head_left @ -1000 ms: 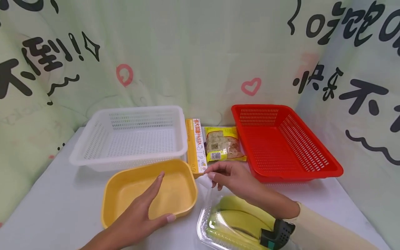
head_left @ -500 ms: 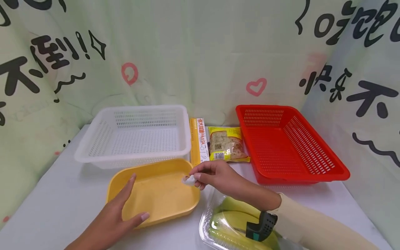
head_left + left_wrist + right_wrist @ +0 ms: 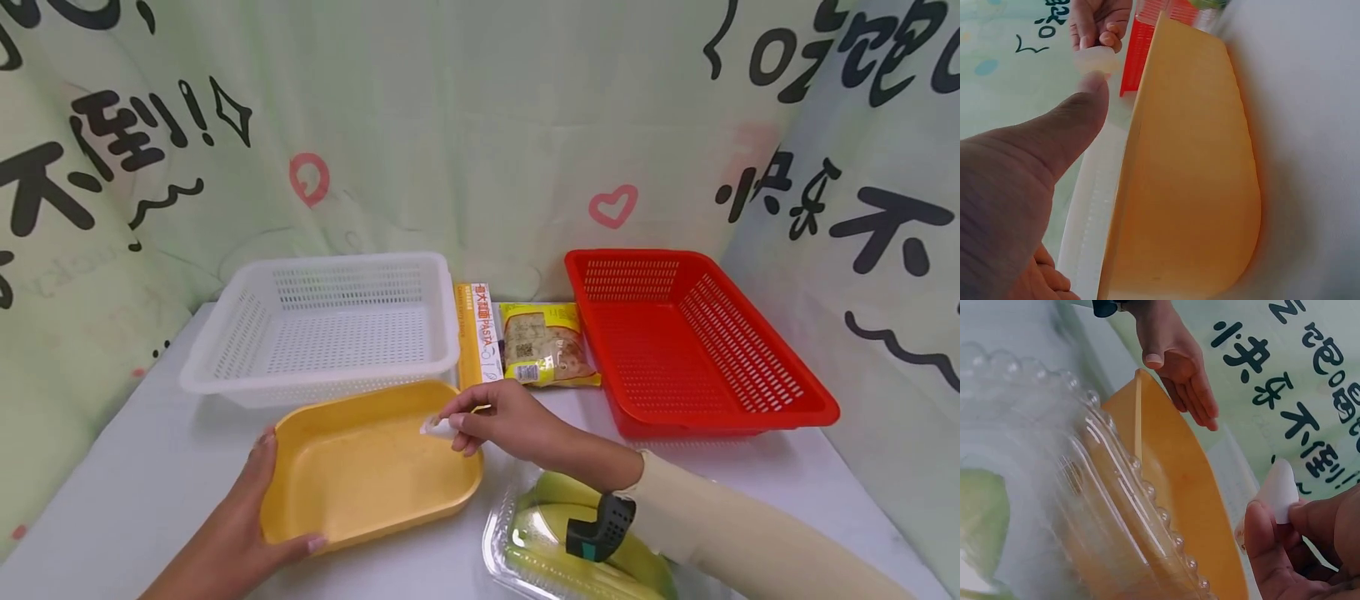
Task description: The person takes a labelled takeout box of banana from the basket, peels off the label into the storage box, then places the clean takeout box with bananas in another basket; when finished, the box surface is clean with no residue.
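My right hand (image 3: 498, 425) pinches a small white curved piece (image 3: 438, 427) between thumb and fingers, above the right end of a yellow plastic tub (image 3: 367, 479). In the right wrist view the piece (image 3: 1280, 490) is smooth and rounded, like a bit of eggshell; I cannot tell its exact kind. My left hand (image 3: 240, 517) is at the tub's left end, thumb and fingers spread and straight, holding nothing. In the right wrist view its fingers (image 3: 1200, 400) extend past the tub's rim. The tub's visible inside is bare.
Behind the tub stands a white plastic basket (image 3: 337, 379), with a red basket (image 3: 720, 425) at the right. Between them lie a pasta box (image 3: 468, 333) and a yellow food packet (image 3: 551, 346). A clear lidded box (image 3: 498, 558) with bananas (image 3: 562, 521) sits below my right forearm.
My right hand has moved left with the white piece, from beside the tub to over it. My left hand has drawn back left from over the tub to its left end.
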